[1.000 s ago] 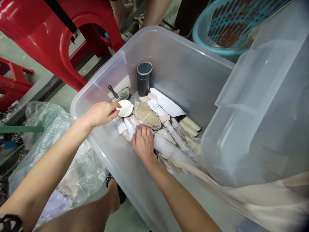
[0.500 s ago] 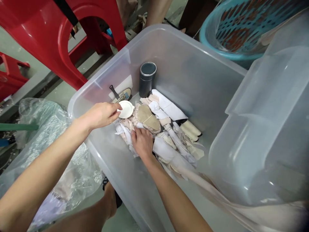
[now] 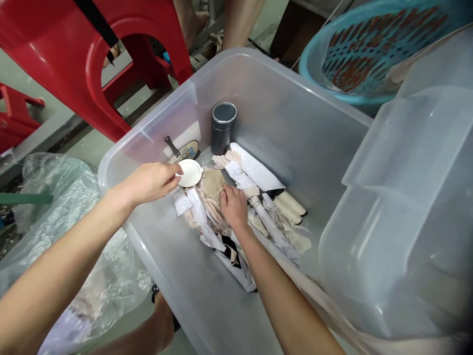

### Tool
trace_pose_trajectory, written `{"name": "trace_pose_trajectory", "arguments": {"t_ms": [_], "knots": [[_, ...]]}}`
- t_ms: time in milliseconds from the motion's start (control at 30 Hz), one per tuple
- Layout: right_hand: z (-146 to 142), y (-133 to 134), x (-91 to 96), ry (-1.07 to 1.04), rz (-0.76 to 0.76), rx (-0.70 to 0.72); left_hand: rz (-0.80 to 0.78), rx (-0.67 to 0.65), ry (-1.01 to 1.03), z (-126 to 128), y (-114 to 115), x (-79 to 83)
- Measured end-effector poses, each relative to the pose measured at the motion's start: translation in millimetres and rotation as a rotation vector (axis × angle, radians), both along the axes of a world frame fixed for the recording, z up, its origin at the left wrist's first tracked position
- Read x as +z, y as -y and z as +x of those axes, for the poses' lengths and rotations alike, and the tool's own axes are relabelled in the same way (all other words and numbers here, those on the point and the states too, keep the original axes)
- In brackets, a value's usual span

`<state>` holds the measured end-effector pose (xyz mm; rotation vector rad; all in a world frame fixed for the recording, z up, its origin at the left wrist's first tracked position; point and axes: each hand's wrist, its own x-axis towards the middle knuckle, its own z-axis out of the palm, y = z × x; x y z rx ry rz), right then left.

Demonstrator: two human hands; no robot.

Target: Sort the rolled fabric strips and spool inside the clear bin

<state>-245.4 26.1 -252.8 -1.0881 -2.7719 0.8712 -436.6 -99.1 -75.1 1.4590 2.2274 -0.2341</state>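
A large clear plastic bin (image 3: 281,103) holds a heap of white and beige fabric pieces (image 3: 258,197). My left hand (image 3: 151,181) pinches the edge of a small round white lid (image 3: 190,172) near the bin's left wall. My right hand (image 3: 232,207) lies palm down on the heap, fingers pressing a beige padded piece (image 3: 213,183). A dark grey cylindrical can (image 3: 222,127) stands upright in the far corner. Beside the lid lies a small pan-shaped thing with a black handle (image 3: 180,148).
The bin's clear lid (image 3: 402,197) leans at the right. A teal perforated basket (image 3: 362,44) sits behind it. Red plastic stools (image 3: 96,59) stand at upper left. A crinkled clear plastic bag (image 3: 66,231) lies left of the bin. Another person's legs (image 3: 236,19) are beyond the bin.
My right hand has slid up and to the right over the heap onto the beige padded piece, uncovering white and black pieces below. My left hand stays on the white lid.
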Motion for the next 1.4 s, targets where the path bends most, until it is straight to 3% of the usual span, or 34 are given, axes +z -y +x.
{"name": "trace_pose_trajectory", "arguments": {"t_ms": [200, 333, 467, 733, 933, 1033, 1400], "knots": [[6.9, -38.4, -6.4, 0.118, 0.071, -0.248, -0.006, -0.008, 0.007, -0.3, 0.2, -0.5], [3.4, -43.8, -18.9, 0.220, 0.077, -0.288, -0.001, -0.004, 0.011, 0.1, 0.0, -0.8], [-1.8, -37.6, -15.8, 0.270, 0.090, -0.217, -0.002, -0.004, 0.006, 0.1, -0.3, -1.3], [6.3, -39.5, 6.2, 0.115, 0.207, 0.001, -0.072, 0.008, -0.002, 2.5, -3.1, 3.6], [12.5, -83.0, 0.8, 0.167, 0.312, -0.246, -0.087, 0.011, 0.005, 2.9, -3.5, 4.0], [13.2, -93.3, -6.1, 0.213, 0.318, -0.285, -0.094, 0.019, 0.010, 2.7, -3.5, 4.1], [28.0, -52.8, 1.6, 0.104, 0.321, -0.010, -0.087, 0.043, 0.050, 2.5, -2.9, 3.4]]}}
